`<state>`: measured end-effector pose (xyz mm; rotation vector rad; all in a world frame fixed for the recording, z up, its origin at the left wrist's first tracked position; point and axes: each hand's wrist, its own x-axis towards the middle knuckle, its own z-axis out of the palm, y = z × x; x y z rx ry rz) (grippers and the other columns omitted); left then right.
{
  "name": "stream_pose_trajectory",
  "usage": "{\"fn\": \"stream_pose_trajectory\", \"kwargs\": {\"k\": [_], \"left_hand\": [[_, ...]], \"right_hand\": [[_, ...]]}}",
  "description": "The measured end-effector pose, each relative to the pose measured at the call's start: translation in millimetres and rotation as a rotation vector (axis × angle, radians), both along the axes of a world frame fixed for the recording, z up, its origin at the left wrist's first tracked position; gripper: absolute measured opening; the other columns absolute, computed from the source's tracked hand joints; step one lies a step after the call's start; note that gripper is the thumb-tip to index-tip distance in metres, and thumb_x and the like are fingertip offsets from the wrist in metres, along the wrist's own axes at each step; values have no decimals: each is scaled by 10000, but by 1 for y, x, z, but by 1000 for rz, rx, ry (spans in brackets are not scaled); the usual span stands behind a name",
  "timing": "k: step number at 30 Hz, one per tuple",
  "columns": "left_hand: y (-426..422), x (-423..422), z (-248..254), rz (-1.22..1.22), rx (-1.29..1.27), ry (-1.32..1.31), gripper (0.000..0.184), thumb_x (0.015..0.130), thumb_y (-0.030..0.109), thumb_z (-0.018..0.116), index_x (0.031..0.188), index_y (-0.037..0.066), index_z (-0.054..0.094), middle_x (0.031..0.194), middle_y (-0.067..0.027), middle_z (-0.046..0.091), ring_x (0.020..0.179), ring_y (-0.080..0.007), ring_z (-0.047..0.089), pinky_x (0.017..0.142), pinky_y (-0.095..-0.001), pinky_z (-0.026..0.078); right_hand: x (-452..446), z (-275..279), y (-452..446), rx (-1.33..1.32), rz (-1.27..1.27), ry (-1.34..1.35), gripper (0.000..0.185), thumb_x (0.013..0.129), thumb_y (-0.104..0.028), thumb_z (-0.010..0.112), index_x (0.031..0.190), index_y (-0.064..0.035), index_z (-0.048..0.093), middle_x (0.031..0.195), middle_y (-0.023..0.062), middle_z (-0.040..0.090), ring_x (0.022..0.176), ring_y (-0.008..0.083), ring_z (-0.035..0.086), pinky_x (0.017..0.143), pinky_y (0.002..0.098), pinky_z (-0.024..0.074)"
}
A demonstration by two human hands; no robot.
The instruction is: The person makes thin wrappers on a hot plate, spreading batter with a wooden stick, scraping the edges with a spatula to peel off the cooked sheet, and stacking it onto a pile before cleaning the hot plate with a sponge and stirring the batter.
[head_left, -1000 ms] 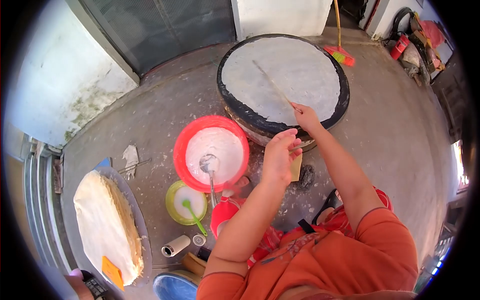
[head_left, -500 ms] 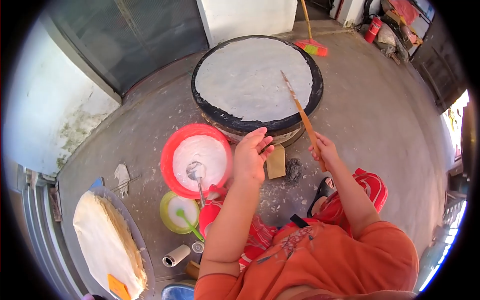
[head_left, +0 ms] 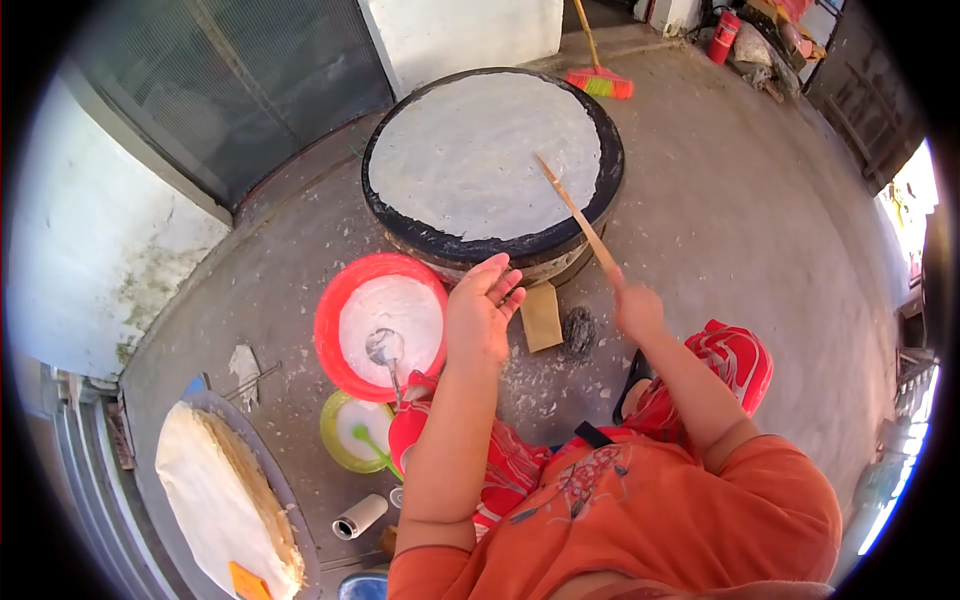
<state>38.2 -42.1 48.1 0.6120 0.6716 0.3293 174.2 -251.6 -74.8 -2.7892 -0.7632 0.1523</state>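
Note:
My right hand [head_left: 640,310] is closed round the end of a long thin wooden stick [head_left: 580,215], whose tip reaches over the round griddle [head_left: 490,150]. A pale, even layer covers the griddle inside its black rim. My left hand [head_left: 483,312] is raised near the griddle's front edge, fingers apart and holding nothing. Beside it on the left, a red basin [head_left: 328,335] holds white batter and a metal ladle [head_left: 383,346]. Below the basin is a yellow-green bowl [head_left: 335,445] of whitish liquid with a green spoon [head_left: 372,442].
A stack of pale thin sheets [head_left: 225,500] lies at the lower left, with an orange scraper [head_left: 248,582] on it. A thermos [head_left: 360,516] lies near my legs. Cardboard [head_left: 541,317] stands before the griddle. Behind are a broom [head_left: 600,82] and a fire extinguisher [head_left: 724,38].
The stick has come back from the griddle's middle, turned, and now points up and left from my right hand. My left hand stays raised and open. The view has shifted to the right.

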Motion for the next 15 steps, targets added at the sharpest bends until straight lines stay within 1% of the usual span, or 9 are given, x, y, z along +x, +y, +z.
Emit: {"fn": "stream_pose_trajectory", "kwargs": {"k": [1,5,7,9,10,11,12,13,15], "left_hand": [[0,-1,-2,6,-3,6,234,826,88,488,1041,6,526,1041,-76,552,883,-186,540,724,-320,444],[1,-4,-5,9,-13,15,236,824,87,492,1045,9,528,1054,-77,553,887,-185,540,726,-321,446],[0,-7,-4,14,-16,21,235,819,85,496,1040,12,532,1051,-75,554,885,-182,541,725,-318,446],[-3,-7,-3,21,-20,25,235,814,84,500,1035,14,537,1048,-73,556,883,-179,542,724,-316,445],[-5,-7,-4,11,-2,11,220,820,102,503,1019,18,542,1022,-68,565,879,-187,549,726,-323,454],[-7,-8,-6,5,16,1,208,826,121,505,1004,22,548,997,-64,573,876,-195,556,727,-330,463],[-9,-8,-5,-7,36,-2,210,829,126,505,1005,20,549,1013,-67,576,873,-189,558,726,-321,463],[-10,-8,-4,-22,38,-18,211,824,126,514,1004,24,552,1019,-67,577,872,-182,559,721,-312,461],[-11,-8,-7,-20,9,-51,214,824,125,514,1010,24,551,1027,-69,577,871,-175,560,718,-307,458]], "right_hand": [[4,8,1,-249,-35,-100,453,824,-174,483,1272,-152,415,828,164,591,678,347,586,591,382,472],[9,15,4,-213,-67,-107,410,822,-164,482,1230,-129,461,890,152,603,671,318,587,612,364,478],[-20,21,5,146,-12,356,350,849,-198,491,1192,-126,493,882,141,623,724,291,617,609,361,484],[-36,-55,-3,694,389,179,350,869,-186,472,1217,-154,488,739,105,609,605,207,600,542,309,466],[-46,-44,1,690,401,188,350,869,-186,472,1217,-154,488,739,105,609,605,207,600,542,309,466],[-64,-19,13,634,323,541,359,873,-156,458,1231,-155,476,713,81,597,573,169,573,532,287,460],[-77,-7,24,555,239,894,371,876,-126,444,1245,-156,464,688,57,585,541,131,546,521,265,455],[-82,-12,37,539,264,920,371,876,-126,444,1245,-156,464,688,57,585,541,131,546,521,265,455],[-91,-14,74,447,223,958,354,876,-74,420,1214,-148,496,655,23,545,501,109,507,504,225,434]]}}
